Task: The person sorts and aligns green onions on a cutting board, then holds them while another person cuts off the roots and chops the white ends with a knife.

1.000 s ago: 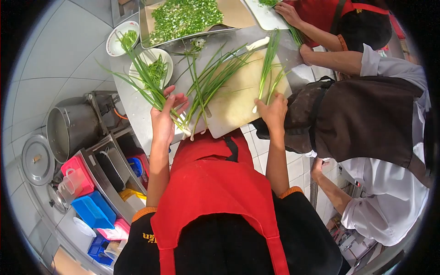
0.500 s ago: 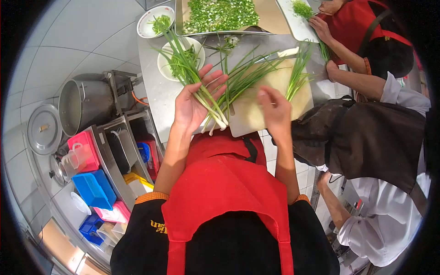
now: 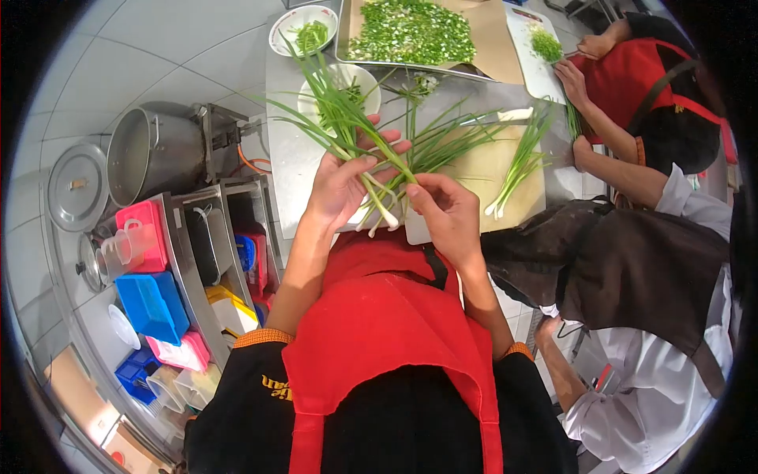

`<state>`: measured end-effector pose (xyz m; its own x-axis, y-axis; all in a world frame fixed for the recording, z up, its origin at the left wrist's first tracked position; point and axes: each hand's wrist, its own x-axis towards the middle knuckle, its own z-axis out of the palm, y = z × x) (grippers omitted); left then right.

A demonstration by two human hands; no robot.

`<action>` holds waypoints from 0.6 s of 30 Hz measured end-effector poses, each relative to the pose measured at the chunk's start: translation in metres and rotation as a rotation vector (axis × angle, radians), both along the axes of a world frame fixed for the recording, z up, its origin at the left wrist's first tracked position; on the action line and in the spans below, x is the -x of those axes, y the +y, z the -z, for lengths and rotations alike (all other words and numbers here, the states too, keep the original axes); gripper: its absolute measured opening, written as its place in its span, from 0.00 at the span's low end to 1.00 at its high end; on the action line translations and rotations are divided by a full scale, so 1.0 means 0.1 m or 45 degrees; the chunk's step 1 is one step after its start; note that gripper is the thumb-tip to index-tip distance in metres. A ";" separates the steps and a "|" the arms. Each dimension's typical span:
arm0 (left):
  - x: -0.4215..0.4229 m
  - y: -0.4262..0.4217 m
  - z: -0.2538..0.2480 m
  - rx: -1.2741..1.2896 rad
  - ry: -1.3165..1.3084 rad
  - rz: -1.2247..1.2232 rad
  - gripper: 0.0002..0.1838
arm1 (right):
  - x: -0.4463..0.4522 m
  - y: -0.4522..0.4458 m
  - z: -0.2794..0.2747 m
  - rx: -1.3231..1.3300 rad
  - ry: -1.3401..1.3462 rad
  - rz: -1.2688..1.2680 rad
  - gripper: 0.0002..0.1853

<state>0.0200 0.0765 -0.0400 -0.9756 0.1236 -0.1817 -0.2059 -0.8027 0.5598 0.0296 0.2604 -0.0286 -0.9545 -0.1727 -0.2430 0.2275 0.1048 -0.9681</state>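
Observation:
Across the palm of my left hand lies a small bunch of spring onions, the thumb over the stalks. Their white root ends point toward my red apron. My right hand pinches one stalk of this bunch near its lower end, to the right of the others. Below both hands is a pale cutting board. Loose spring onion leaves spread over its left part, and a second bunch rests on its right side. A white-handled knife lies along the far edge, its blade partly covered.
Behind my left hand stand a white bowl with green pieces and a second bowl. A paper-lined tray holds chopped greens. On the right, a co-worker's hands are at another board. A pot stands left.
My right hand has moved left from above the board to the bunch and now pinches a stalk. My left thumb has come over the stalks. The whole view has shifted slightly.

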 end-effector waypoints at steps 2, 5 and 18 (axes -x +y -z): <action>0.00 -0.02 -0.01 0.120 -0.064 -0.041 0.29 | -0.03 0.04 -0.01 -0.008 -0.032 -0.005 0.09; 0.01 -0.07 0.01 0.131 -0.014 -0.095 0.27 | -0.08 0.12 0.03 -0.052 -0.061 -0.018 0.09; 0.01 0.04 0.00 0.174 0.003 0.029 0.29 | -0.05 -0.01 0.03 -0.055 0.084 -0.066 0.12</action>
